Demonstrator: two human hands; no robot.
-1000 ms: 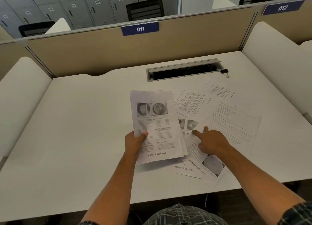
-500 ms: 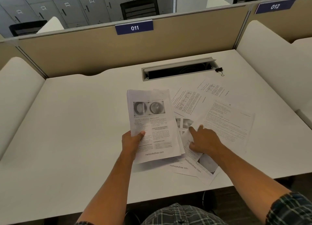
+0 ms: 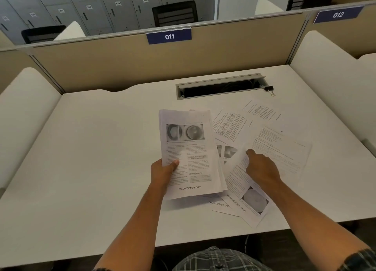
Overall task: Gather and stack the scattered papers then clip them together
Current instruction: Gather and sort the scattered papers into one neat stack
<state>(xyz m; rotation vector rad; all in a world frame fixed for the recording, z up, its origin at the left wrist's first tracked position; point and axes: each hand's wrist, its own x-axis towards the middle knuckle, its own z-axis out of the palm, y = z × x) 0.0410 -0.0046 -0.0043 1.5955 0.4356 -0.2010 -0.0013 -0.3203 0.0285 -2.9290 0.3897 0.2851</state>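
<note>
My left hand (image 3: 162,171) grips a stack of printed papers (image 3: 187,140) by its lower left edge, thumb on top, just above the white desk (image 3: 91,159). Several loose sheets (image 3: 282,148) lie fanned out and overlapping to the right of the stack. My right hand (image 3: 262,169) rests on them with curled fingers and pinches the upper edge of one sheet (image 3: 252,201) that carries a round picture. A black binder clip (image 3: 269,88) lies at the back right, beside the end of the cable slot.
An open grey cable slot (image 3: 219,87) is set into the desk behind the papers. Beige partitions (image 3: 122,67) and white side dividers (image 3: 325,77) enclose the desk. The near desk edge runs just below the lowest sheets.
My right hand has slid slightly left and closed its fingertips on the edge of the loose sheet. My left hand keeps holding the stack in much the same place.
</note>
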